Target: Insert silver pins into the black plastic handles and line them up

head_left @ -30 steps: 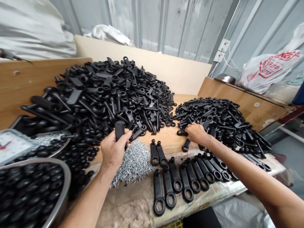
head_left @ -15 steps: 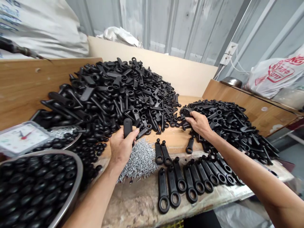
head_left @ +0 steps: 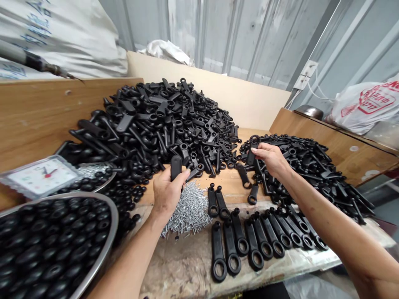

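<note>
Likely workshop: heaped black handles (head_left: pixel 162 120)

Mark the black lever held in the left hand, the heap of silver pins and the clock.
black lever (head_left: pixel 176 165): head view, on its flat upper end.
heap of silver pins (head_left: pixel 190 209): head view, on the middle of the heap.
clock (head_left: pixel 42 177): head view, on its white face.

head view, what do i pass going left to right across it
metal bowl of black rings → left hand gripping a black handle → heap of small metal pins → row of black handles → white plastic bag
</note>
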`<action>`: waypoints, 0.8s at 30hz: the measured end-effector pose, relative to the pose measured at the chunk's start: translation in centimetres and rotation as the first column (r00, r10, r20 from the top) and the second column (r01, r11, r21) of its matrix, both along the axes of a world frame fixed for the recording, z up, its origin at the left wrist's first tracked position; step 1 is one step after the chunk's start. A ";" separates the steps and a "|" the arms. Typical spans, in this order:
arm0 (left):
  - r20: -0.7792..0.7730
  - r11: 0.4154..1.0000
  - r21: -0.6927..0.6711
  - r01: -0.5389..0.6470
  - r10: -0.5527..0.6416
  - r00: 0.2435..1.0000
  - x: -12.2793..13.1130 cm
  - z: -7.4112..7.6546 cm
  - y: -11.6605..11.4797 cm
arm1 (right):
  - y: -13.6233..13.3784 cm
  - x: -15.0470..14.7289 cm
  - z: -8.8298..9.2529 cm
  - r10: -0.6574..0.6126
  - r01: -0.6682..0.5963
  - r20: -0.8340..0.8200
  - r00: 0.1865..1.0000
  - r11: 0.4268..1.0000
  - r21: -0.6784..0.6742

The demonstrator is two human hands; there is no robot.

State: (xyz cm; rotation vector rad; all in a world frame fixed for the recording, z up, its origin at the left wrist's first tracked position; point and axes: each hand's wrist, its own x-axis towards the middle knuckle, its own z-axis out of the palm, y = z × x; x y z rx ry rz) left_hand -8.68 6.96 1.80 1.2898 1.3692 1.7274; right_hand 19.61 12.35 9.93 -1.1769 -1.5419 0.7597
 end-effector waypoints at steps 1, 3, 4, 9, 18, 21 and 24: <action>-0.002 1.000 -0.008 0.001 -0.001 1.000 0.0 0.0 0.0 | -0.1 -0.3 0.1 0.026 -0.027 -0.073 0.997 0.999 -0.018; -0.007 1.000 -0.015 0.000 0.000 1.000 0.0 0.0 0.0 | -0.1 -0.6 0.0 0.060 -0.069 -0.184 0.981 0.997 -0.042; -0.007 1.000 -0.016 0.000 0.000 1.000 0.0 0.0 0.0 | 0.0 -0.7 0.0 0.062 -0.075 -0.210 0.976 0.996 -0.055; -0.003 1.000 -0.006 0.019 -0.019 1.000 0.0 -0.1 0.0 | 0.2 -0.3 -0.8 0.119 -0.111 0.067 0.991 0.987 -0.115; -0.020 1.000 -0.007 0.017 -0.017 1.000 0.1 -0.4 0.0 | -0.7 0.2 -5.3 0.022 -0.433 0.980 0.199 0.899 0.068; -0.025 1.000 -0.010 0.017 -0.017 1.000 0.0 -0.3 0.0 | -1.4 0.4 -5.8 0.112 -0.371 0.993 0.044 0.925 -0.088; -0.035 1.000 -0.013 0.017 -0.017 0.999 0.0 -0.1 -0.1 | -2.2 0.4 -5.1 0.183 -0.262 0.981 -0.061 0.946 -0.192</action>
